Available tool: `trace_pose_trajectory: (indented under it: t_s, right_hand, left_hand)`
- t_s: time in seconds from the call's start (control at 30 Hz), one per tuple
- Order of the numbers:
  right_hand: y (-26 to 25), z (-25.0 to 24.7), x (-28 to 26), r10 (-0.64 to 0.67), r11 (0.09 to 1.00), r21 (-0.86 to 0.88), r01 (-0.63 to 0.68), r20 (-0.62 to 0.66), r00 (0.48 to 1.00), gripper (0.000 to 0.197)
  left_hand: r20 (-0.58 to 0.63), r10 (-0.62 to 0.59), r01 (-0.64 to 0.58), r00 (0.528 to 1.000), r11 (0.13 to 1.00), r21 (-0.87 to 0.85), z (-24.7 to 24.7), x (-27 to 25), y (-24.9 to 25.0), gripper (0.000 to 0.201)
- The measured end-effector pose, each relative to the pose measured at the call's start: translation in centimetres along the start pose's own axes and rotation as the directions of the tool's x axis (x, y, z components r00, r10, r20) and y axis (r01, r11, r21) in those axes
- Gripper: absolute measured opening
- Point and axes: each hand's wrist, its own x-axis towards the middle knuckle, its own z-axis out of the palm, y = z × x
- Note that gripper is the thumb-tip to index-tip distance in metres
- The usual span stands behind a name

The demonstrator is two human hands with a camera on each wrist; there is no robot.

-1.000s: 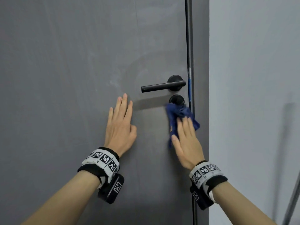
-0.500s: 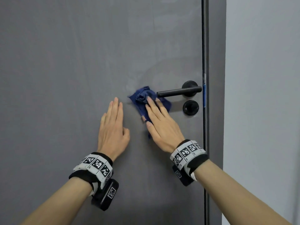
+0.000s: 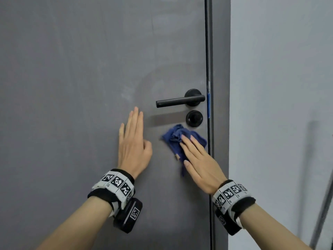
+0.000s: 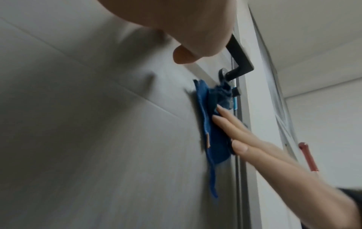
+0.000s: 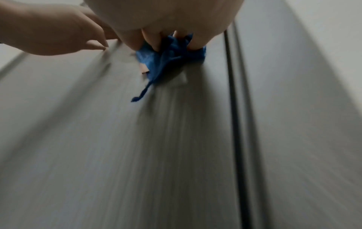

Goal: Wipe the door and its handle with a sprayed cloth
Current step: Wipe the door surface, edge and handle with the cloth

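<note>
A grey door [image 3: 81, 87] fills the head view, with a black lever handle [image 3: 177, 101] and a round black lock knob [image 3: 194, 118] under it near the right edge. My right hand [image 3: 198, 159] presses a crumpled blue cloth [image 3: 177, 139] flat against the door just below the lock knob, fingers straight. The same cloth [image 4: 211, 127] shows in the left wrist view under those fingers [image 4: 231, 124], below the handle [image 4: 238, 57]. My left hand [image 3: 132, 143] lies flat on the door left of the cloth, fingers together and pointing up. The right wrist view is blurred, with the cloth [image 5: 168, 60] under my palm.
The door frame [image 3: 219, 105] runs down the right side of the door, with a strip of blue tape [image 3: 208, 105] at latch height. A pale wall [image 3: 279, 87] lies beyond it. A red-handled tool [image 4: 308, 156] stands near the wall.
My right hand slid the cloth from the door left of the handle's tip down and right to below the lock knob. A second ago it was also below the knob. My left hand stayed flat.
</note>
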Motion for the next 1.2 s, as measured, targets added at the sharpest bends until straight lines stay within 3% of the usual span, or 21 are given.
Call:
trace_pose_trajectory:
  t_s: [0.13, 0.23, 0.3, 0.43, 0.57, 0.8, 0.97, 1.2]
  right_hand:
    - [1.0, -0.7, -1.9, 0.293, 0.911, 0.321, -0.260, -0.058, 0.954, 0.063]
    - [-0.2, -1.0, -0.1, 0.388, 0.767, 0.590, -0.252, -0.115, 0.914, 0.066]
    - [-0.5, -1.5, 1.7, 0.415, 0.722, 0.654, -0.226, -0.148, 0.898, 0.066]
    - [0.2, -3.0, 2.7, 0.379, 0.800, 0.548, -0.245, -0.143, 0.914, 0.066]
    - [0.3, -4.0, 3.1, 0.361, 0.884, 0.395, -0.252, -0.232, 0.903, 0.063]
    - [1.5, -6.0, 5.1, 0.331, 0.768, 0.630, -0.119, -0.230, 0.915, 0.067]
    - [3.0, -7.5, 6.6, 0.213, 0.940, 0.324, -0.105, -0.319, 0.924, 0.080]
    - [4.1, -13.8, 13.2, 0.152, 0.987, 0.107, -0.122, -0.355, 0.922, 0.078]
  left_hand:
    - [-0.105, 0.055, -0.080, 0.993, 0.964, -0.253, -0.4, 1.9, 3.2, 0.083]
    - [-0.118, 0.132, -0.164, 0.984, 0.931, -0.326, -1.4, 3.6, 5.2, 0.070]
    - [-0.098, 0.176, -0.197, 0.979, 0.941, -0.276, -1.9, 4.8, 6.0, 0.058]
    - [-0.087, 0.216, -0.226, 0.972, 0.966, -0.125, -1.7, 6.6, 6.6, 0.038]
    - [-0.071, 0.216, -0.224, 0.974, 0.966, -0.127, -1.5, 7.8, 6.3, 0.024]
    - [0.006, 0.236, -0.234, 0.972, 0.969, -0.072, -2.6, 8.9, 6.4, 0.020]
    - [0.009, 0.211, -0.210, 0.977, 0.974, -0.085, -2.9, 8.8, 6.8, 0.018]
    - [0.064, 0.180, -0.174, 0.982, 0.981, -0.090, -3.5, 9.1, 7.0, 0.021]
